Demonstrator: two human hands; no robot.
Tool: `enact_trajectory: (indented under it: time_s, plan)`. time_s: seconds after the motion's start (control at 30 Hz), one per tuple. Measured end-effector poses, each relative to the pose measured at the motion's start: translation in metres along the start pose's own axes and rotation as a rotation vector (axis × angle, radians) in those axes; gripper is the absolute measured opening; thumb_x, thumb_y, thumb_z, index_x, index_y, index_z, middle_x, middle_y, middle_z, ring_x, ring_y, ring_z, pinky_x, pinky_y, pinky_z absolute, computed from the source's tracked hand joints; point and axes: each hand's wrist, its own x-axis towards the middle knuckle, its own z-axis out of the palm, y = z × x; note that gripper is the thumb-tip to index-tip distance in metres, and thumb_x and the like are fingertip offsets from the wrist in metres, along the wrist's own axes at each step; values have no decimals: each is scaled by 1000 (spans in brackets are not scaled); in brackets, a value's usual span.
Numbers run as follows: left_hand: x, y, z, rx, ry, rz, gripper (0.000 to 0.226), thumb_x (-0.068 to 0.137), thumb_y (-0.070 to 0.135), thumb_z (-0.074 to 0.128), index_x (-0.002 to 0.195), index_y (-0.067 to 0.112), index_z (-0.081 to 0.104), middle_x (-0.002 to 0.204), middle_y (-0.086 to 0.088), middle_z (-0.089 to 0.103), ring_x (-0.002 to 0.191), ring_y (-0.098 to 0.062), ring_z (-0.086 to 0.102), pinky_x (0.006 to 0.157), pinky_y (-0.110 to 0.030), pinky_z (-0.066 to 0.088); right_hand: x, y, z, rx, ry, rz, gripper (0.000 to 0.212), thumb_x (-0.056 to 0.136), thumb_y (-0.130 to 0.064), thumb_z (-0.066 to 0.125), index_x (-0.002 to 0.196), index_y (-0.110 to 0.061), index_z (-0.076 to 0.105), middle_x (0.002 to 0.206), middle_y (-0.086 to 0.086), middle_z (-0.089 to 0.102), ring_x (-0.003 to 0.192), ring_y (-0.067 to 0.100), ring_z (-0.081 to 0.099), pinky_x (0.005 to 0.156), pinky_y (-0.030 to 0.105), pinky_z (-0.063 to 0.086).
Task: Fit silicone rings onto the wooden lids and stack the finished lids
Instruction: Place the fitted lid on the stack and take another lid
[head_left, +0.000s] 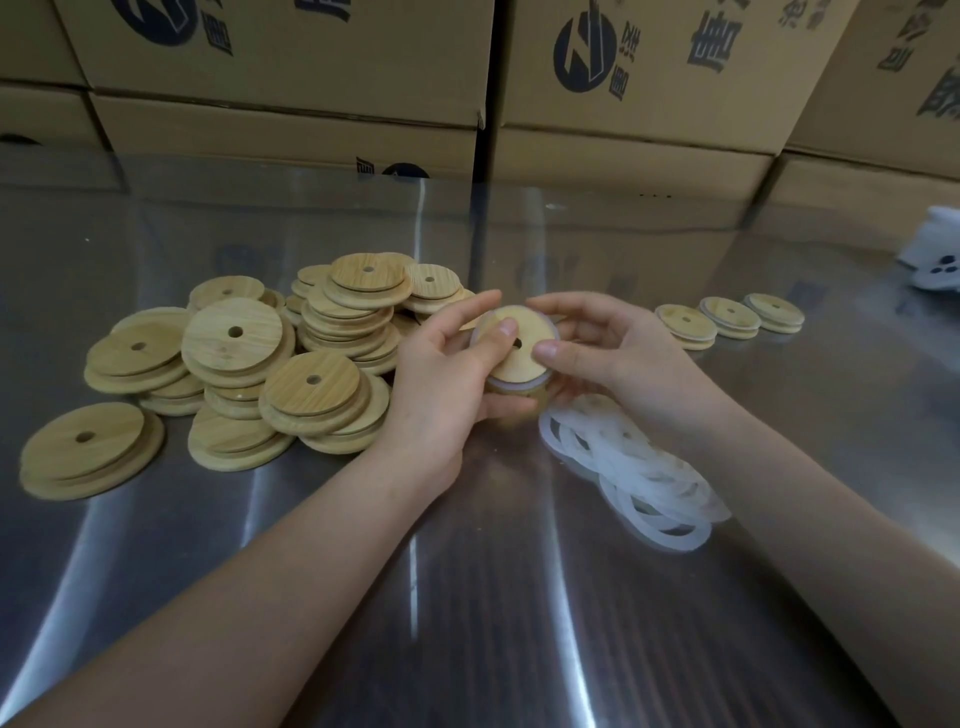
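Both hands hold one round wooden lid (524, 358) with a centre hole above the steel table, a white silicone ring (519, 385) around its rim. My left hand (447, 379) grips it from the left with the thumb pressed on its face. My right hand (608, 353) holds its right edge, thumb on top. A loose heap of bare wooden lids (249, 364) lies to the left. White silicone rings (634, 467) are piled under my right wrist. Three short stacks of ringed lids (727, 318) stand in a row at the right.
The shiny steel table (467, 597) fills the foreground. Printed cardboard boxes (623, 104) form a wall along its back edge. A white object with dark spots (935, 254) sits at the far right edge.
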Motion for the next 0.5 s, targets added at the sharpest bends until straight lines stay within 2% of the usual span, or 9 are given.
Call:
enact_trajectory:
  time_s: [0.13, 0.23, 0.4, 0.5]
  plan:
    - [1, -1, 0, -3, -31, -4, 41, 93, 13, 65, 132, 22, 57, 99, -2, 74, 90, -17, 74, 63, -30, 60, 2, 0, -4, 91, 62, 1, 40, 84, -8, 71, 120, -21, 63, 83, 10, 68, 63, 23, 63, 61, 32, 55]
    - [1, -2, -1, 60, -37, 7, 41, 93, 16, 65, 132, 24, 56, 93, 1, 75, 85, -15, 74, 65, -32, 61, 4, -1, -8, 161, 140, -3, 42, 86, -4, 70, 122, -22, 62, 76, 10, 66, 58, 21, 62, 57, 30, 55]
    - [-1, -2, 1, 215, -40, 1, 14, 96, 17, 61, 108, 23, 65, 100, 1, 72, 74, -13, 74, 62, -27, 61, 8, -1, -21, 204, 364, 11, 23, 91, -5, 64, 111, -13, 70, 75, 8, 68, 59, 18, 64, 59, 28, 56]
    - [-3, -4, 2, 278, -71, -1, 13, 97, 13, 58, 94, 20, 69, 95, 0, 73, 67, -10, 71, 60, -26, 58, 11, 0, -33, 185, 514, 15, 14, 94, -5, 62, 103, -11, 70, 73, 5, 72, 58, 13, 66, 59, 25, 58]
